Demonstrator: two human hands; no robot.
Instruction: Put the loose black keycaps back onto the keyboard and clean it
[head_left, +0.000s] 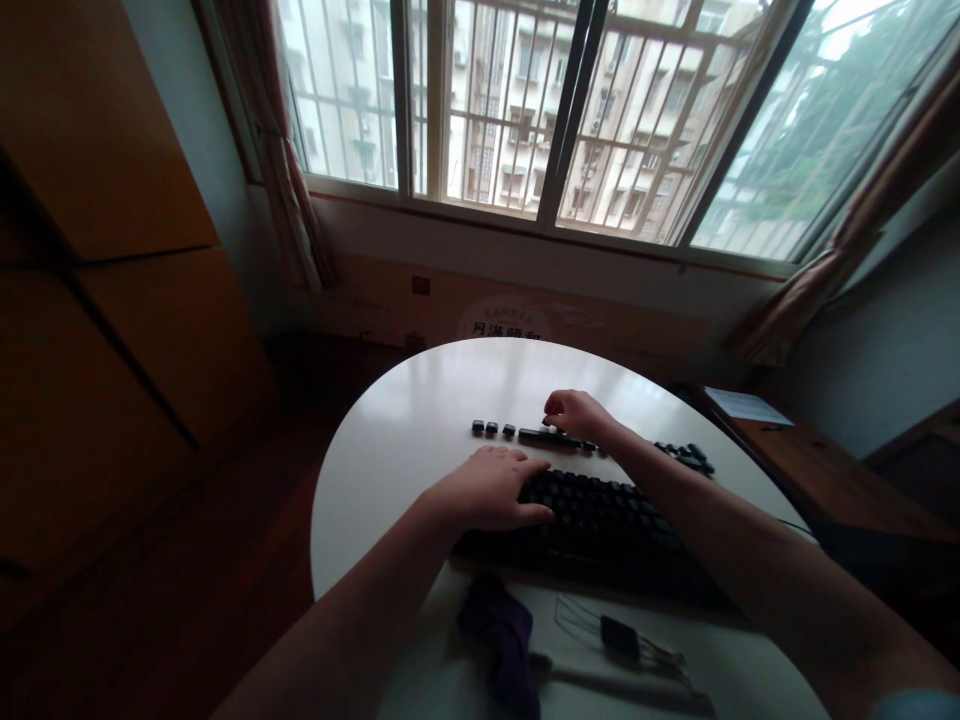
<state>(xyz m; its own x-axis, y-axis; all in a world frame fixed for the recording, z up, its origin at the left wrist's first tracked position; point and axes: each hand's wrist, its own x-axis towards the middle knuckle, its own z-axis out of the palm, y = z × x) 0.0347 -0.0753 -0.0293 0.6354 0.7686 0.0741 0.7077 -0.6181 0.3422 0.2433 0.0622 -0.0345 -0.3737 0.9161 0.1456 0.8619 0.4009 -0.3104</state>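
Observation:
A black keyboard lies across the white round table. My left hand rests on the keyboard's left end, thumb and fingers spread apart. Beyond the keyboard, loose black keycaps stand in a row, with a long spacebar keycap among them. My right hand is just behind that spacebar, its fingertips pinched on a small dark keycap. My right forearm hides part of the row and of the keyboard.
More loose keycaps are heaped to the right. Nearest me lie a purple cloth, a wire-ended puller tool and a long grey-handled tool. A wooden side table with a paper sheet stands at right, below the window.

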